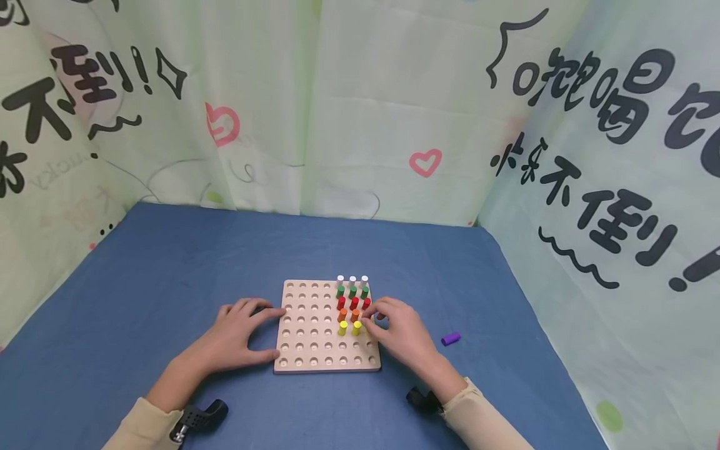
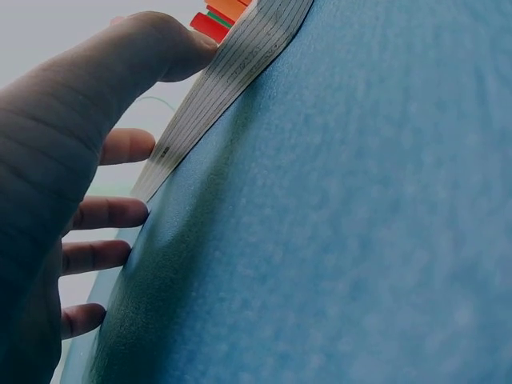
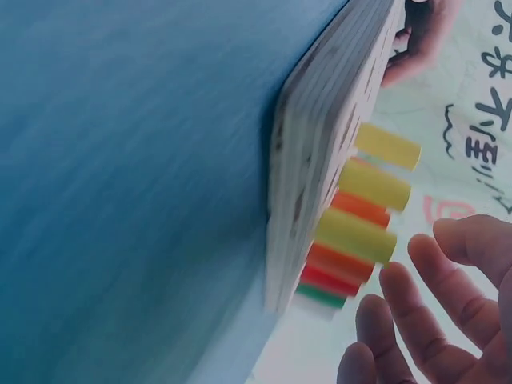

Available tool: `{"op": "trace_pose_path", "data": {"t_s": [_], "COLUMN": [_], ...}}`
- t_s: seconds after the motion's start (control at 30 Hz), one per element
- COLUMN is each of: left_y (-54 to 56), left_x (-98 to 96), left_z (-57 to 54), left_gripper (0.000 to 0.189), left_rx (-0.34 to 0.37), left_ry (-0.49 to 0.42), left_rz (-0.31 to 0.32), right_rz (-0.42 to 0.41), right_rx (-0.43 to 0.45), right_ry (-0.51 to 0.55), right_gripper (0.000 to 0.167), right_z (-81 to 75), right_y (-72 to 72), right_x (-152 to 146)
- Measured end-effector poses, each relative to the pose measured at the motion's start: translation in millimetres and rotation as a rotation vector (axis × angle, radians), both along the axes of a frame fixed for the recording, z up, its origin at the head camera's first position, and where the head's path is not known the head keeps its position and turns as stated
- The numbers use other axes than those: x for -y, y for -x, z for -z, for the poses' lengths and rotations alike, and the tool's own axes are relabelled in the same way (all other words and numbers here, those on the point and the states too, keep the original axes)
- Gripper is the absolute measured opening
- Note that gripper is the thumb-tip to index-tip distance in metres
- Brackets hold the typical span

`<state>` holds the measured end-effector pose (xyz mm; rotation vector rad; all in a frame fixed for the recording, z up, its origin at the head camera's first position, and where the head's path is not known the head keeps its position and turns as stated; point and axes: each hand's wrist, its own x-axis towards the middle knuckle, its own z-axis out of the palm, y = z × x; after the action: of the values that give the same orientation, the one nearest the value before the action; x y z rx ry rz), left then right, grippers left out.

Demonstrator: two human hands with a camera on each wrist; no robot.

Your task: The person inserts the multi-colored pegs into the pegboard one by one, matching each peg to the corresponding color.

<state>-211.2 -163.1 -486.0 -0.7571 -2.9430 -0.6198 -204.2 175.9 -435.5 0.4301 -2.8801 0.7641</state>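
Note:
A pale wooden pegboard (image 1: pixel 307 339) with rows of round holes lies flat on the blue cloth. White, green, red, orange and yellow pegs (image 1: pixel 357 329) stand upright at its right side, grouped by colour in rows. My left hand (image 1: pixel 239 334) rests at the board's left edge, thumb at the near corner and index finger farther up. Over the right edge, my right hand (image 1: pixel 396 328) has its thumb and fingers beside the rightmost yellow peg (image 3: pixel 356 235). The right wrist view shows that peg standing in the board, with a gap to the fingertips.
A loose purple peg (image 1: pixel 451 339) lies on the cloth to the right of the board, near the right wrist. Blue cloth (image 1: pixel 225 250) covers the table. Printed pale curtains (image 1: pixel 360 125) enclose the back and both sides.

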Motion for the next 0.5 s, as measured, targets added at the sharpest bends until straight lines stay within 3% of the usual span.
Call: {"op": "trace_pose_path", "data": {"t_s": [0.33,0.5], "left_y": [0.7,0.5], "left_x": [-0.2,0.4], "left_z": [1.0,2.3], "left_gripper": [0.073,0.072], "left_rx": [0.008,0.003], "left_ry": [0.001,0.007], "left_rz": [-0.002,-0.006], "right_rz": [0.066,0.026], "right_rx": [0.029,0.072], "right_ry": [-0.095,-0.151], "right_gripper": [0.005,0.004], "right_z": [1.6,2.2], "right_y": [-12.6,-19.3], "right_x": [-41.8,-68.8]}}
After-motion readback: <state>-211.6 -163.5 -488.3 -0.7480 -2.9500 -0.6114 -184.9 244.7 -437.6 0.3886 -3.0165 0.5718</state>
